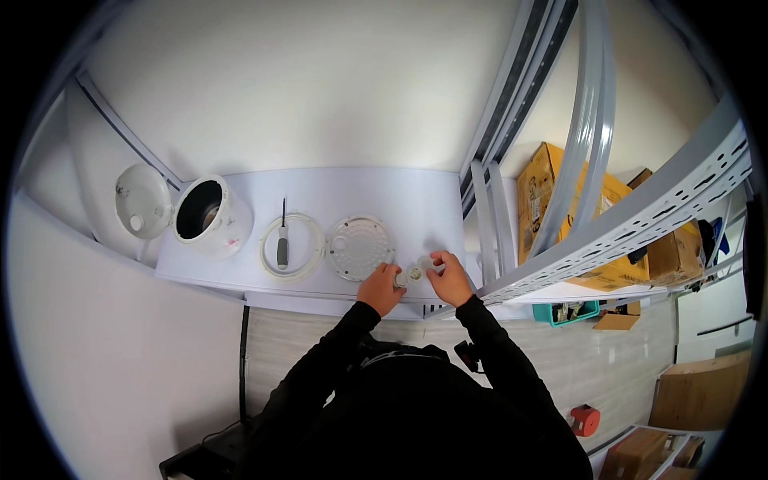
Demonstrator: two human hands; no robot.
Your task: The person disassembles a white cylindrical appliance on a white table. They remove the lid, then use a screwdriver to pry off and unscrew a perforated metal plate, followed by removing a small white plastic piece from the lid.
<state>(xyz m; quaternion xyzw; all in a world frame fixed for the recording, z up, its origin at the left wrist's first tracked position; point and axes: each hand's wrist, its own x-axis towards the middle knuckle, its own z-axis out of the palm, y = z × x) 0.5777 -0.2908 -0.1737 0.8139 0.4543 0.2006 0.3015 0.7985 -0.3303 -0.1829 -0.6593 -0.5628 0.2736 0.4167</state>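
Observation:
At the front edge of the white table, my left hand (381, 290) pinches a small white ring-like part (401, 279) between thumb and fingers. To its right, the curled fingers of my right hand (450, 280) close on the edge of a small translucent round piece (426, 262). Between the two hands a small round part with a pale greenish centre (415, 273) rests on the table. Just left of my hands lies a white perforated disc (362, 246). Further left is a white ring (267, 270), and a grey-handled screwdriver (282, 248) lies across its opening.
A white cylindrical container (228, 226) with a dark inside stands at the table's left end, its round lid (142, 202) swung open. Grey metal shelf posts (552, 192) rise close by on the right, with a yellow carton (538, 184) behind. A teal bin (546, 314) sits lower right.

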